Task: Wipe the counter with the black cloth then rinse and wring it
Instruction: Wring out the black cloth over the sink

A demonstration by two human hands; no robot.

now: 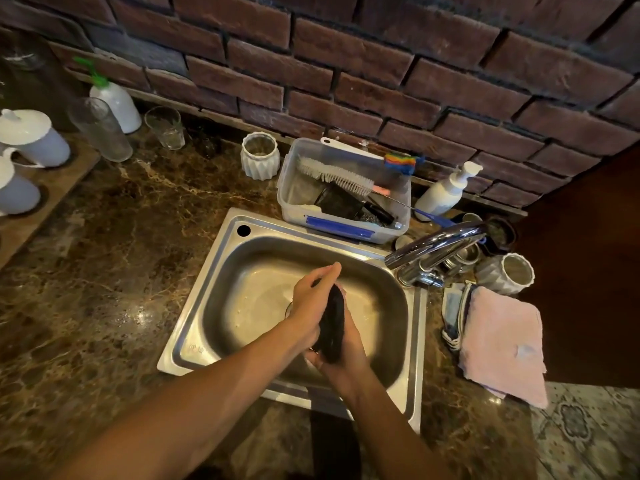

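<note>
The black cloth is bunched into a tight roll over the steel sink, held between both hands. My left hand grips its upper part, fingers wrapped round it. Below, my right hand clasps the lower end, palm under the roll. The chrome tap arches from the right rim of the sink; no water stream is visible. Around the sink lies the brown marble counter.
Behind the sink, a clear plastic tub holds brushes. A pink towel lies right of the sink, near a white ribbed cup. Soap pump bottle, white vase, glasses and white lidded jars line the brick wall.
</note>
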